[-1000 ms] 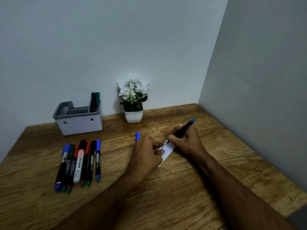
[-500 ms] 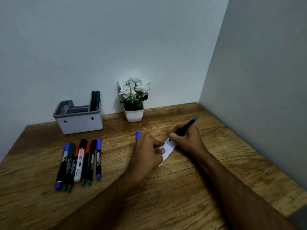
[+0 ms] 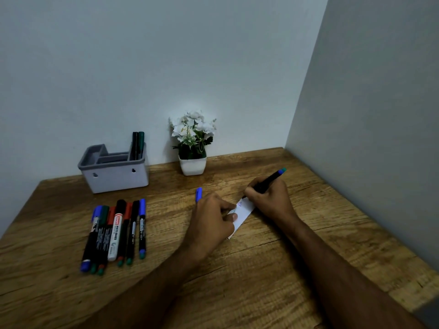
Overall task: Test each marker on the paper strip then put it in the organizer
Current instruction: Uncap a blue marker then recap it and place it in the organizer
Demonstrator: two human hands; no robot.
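Observation:
A white paper strip (image 3: 244,208) lies on the wooden desk (image 3: 261,281), with faint coloured scribbles at its far end. My right hand (image 3: 269,200) grips a black marker (image 3: 270,178) with a blue end, its tip down on the strip's far end. My left hand (image 3: 211,219) has its thumb pressed on the strip and holds a blue cap (image 3: 199,193) that sticks out behind the fingers. Several capped markers (image 3: 114,233) lie in a row at the left. The grey organizer (image 3: 114,172) stands at the back left with two dark markers (image 3: 138,144) upright in its right compartment.
A small white pot of white flowers (image 3: 193,148) stands against the back wall between the organizer and my hands. A grey wall (image 3: 380,138) runs along the desk's right edge. The desk's near part shows only my forearms.
My right hand has shifted slightly to the right along the strip with the marker tip down. My left hand stays on the strip with the cap.

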